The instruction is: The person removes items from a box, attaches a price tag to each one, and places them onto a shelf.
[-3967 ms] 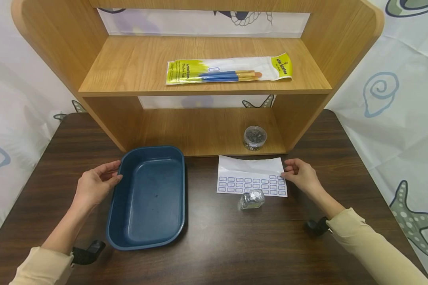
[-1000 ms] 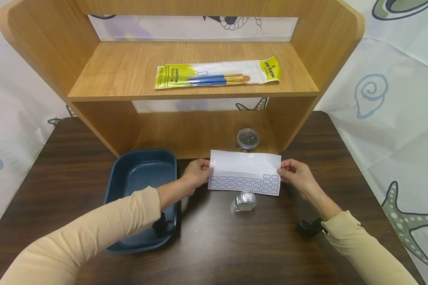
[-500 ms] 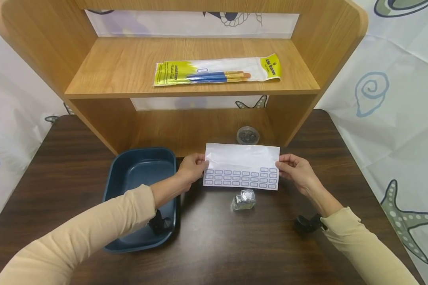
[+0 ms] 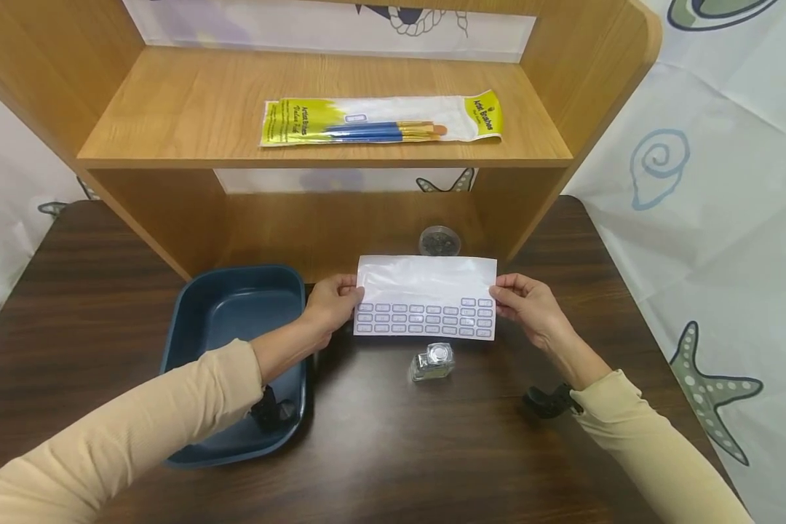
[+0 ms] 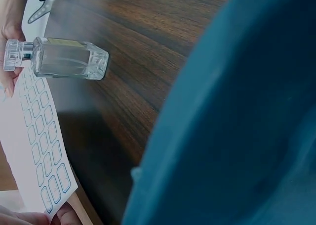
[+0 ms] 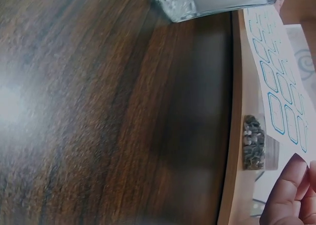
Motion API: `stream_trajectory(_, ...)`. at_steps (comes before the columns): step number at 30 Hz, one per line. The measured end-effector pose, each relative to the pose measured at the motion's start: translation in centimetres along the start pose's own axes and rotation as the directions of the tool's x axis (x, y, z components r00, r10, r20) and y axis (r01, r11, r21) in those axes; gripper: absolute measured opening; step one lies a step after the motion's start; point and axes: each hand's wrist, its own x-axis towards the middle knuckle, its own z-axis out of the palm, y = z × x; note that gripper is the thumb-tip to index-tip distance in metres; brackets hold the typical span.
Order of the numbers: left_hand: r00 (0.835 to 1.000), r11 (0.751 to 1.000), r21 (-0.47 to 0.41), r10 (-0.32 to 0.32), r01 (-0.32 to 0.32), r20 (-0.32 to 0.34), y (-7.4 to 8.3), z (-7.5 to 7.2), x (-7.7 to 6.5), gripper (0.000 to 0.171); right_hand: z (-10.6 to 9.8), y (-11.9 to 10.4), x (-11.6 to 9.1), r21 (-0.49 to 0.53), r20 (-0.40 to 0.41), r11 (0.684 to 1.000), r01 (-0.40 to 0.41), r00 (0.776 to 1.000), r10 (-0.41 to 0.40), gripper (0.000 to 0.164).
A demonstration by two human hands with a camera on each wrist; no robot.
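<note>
A white sheet of blue-bordered label stickers (image 4: 426, 291) is held up off the table between both hands. My left hand (image 4: 330, 304) pinches its left edge, and my right hand (image 4: 529, 306) pinches the right edge. The labels fill the sheet's lower part, while the upper part is bare backing. Just in front of the sheet stands a clear glass bottle (image 4: 431, 362) with a faceted clear cap; the left wrist view shows the bottle (image 5: 69, 59) side-on. Under my left forearm lies a dark blue plastic tray (image 4: 236, 298), partly covered by the sleeve.
A wooden shelf unit (image 4: 340, 161) stands at the back of the dark table (image 4: 419, 451). A packet of artist brushes (image 4: 380, 120) lies on its upper shelf. On the lower shelf, a round clear tub (image 4: 439, 241) of small metal pieces sits partly behind the sheet.
My left hand has left the tray's edge and taken the sheet's left edge. Both hands have since raised the sheet off the table. The whole view has shifted slightly.
</note>
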Motion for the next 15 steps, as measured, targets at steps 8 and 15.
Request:
stream_trajectory(8, 1.0, 1.0, -0.02, 0.003, -0.003, -0.021, -0.12, -0.11, 0.04, 0.042, 0.21, -0.42, -0.15, 0.061, 0.021, 0.997, -0.04, 0.999, 0.038, 0.019)
stream_trajectory(15, 1.0, 0.997, -0.071, 0.014, -0.015, -0.017, -0.1, -0.21, 0.14, 0.045, 0.36, -0.44, -0.22, 0.093, 0.015, 0.994, -0.055, 0.998, 0.054, 0.022)
